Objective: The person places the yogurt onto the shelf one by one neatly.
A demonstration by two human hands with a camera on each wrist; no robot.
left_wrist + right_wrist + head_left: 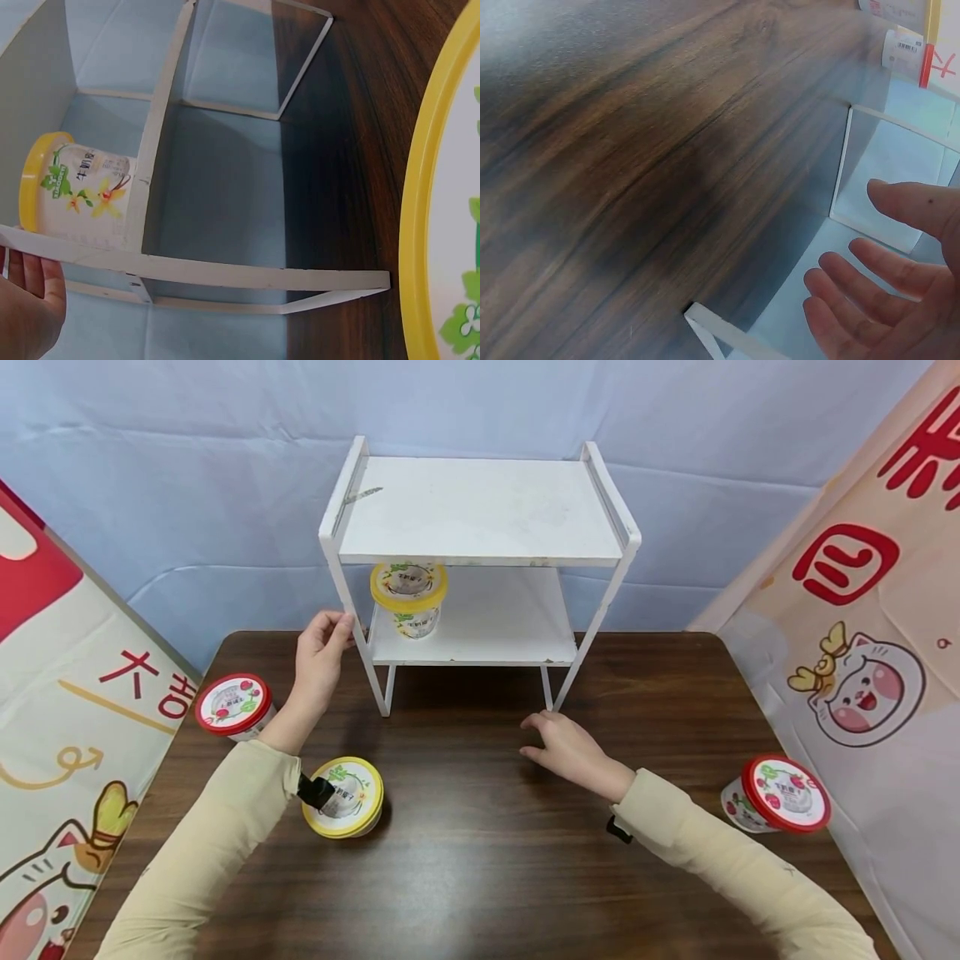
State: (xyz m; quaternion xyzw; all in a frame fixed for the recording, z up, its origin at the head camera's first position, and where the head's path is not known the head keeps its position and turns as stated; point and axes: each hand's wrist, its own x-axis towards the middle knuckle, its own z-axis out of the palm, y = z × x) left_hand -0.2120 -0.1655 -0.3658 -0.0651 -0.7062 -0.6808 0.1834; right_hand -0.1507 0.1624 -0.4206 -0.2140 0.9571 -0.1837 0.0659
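A white two-tier shelf rack point(480, 510) stands at the back of the table. My left hand point(322, 652) grips its left front post, the fingers passing round it in the left wrist view. Just inside that post, on the lower tier, sits a tub with a yellow lid point(408, 597); flowers show on its side in the left wrist view. Below my left wrist is another yellow-lidded tub point(347, 795) on the table. My right hand point(566, 747) hovers by the foot of the right front post, fingers loosely bent and holding nothing.
A red-lidded tub point(234, 703) stands at the table's left edge, beside my left forearm. At the right edge is another red-lidded tub point(783, 795), tilted in this view. Printed cloth panels flank the dark wooden table point(465, 860), and a pale blue cloth point(225, 502) hangs behind.
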